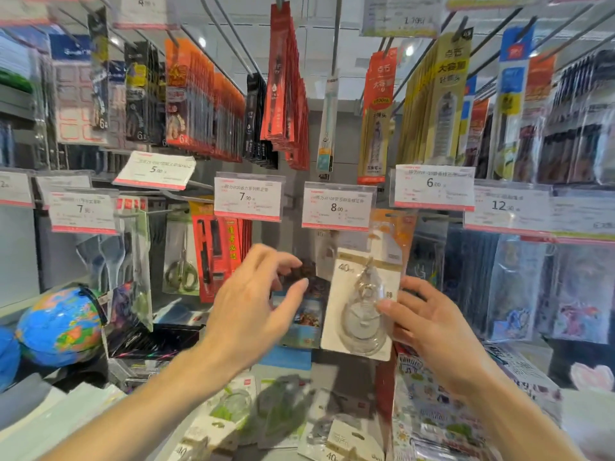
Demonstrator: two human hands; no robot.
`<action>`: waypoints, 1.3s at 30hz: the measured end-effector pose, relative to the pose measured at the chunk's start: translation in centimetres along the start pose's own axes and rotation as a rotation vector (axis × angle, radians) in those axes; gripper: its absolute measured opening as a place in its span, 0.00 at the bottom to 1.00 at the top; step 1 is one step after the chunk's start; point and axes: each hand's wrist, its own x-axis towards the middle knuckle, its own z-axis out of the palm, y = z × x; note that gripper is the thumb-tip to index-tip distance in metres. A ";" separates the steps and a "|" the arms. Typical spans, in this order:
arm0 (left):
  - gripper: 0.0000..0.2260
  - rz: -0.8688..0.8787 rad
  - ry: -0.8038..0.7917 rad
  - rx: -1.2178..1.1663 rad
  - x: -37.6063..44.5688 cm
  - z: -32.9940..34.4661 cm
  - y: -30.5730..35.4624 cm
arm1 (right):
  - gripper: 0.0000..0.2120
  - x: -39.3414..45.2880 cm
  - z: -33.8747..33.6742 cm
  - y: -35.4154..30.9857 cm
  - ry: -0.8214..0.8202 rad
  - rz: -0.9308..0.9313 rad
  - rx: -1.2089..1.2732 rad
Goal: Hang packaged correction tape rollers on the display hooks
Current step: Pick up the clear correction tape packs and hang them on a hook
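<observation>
A packaged correction tape roller (361, 304), a clear roller on a white and gold card marked 40m, is held upright just under the 8.00 price tag (336, 206). My right hand (429, 324) pinches its right edge, thumb on the front. Left of the pack, my left hand (253, 304) is raised with relaxed, spread fingers and holds nothing. The hook behind the tag is hidden. More packaged rollers (346, 440) lie on the shelf below, between my forearms.
Price tags 7.90 (248, 198) and 6.00 (434, 187) flank the spot. Packs of pens and refills (283, 94) hang from upper hooks. Scissors (181, 261) hang at left. A globe (60, 327) sits at lower left, sticker packs (432, 410) at lower right.
</observation>
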 end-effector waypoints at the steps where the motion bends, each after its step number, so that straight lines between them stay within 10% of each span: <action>1: 0.11 0.090 0.043 0.099 0.9 -0.6 0.0 | 0.25 0.1 -0.3 -0.1 0.012 -0.020 0.000; 13: 0.15 0.418 -0.006 0.339 8.1 -3.0 -0.2 | 0.20 0.0 -0.1 -0.5 0.011 -0.136 -0.115; 39: 0.08 0.175 -0.004 -0.071 8.2 -3.8 0.3 | 0.26 4.1 4.1 -1.3 0.094 -0.165 -0.293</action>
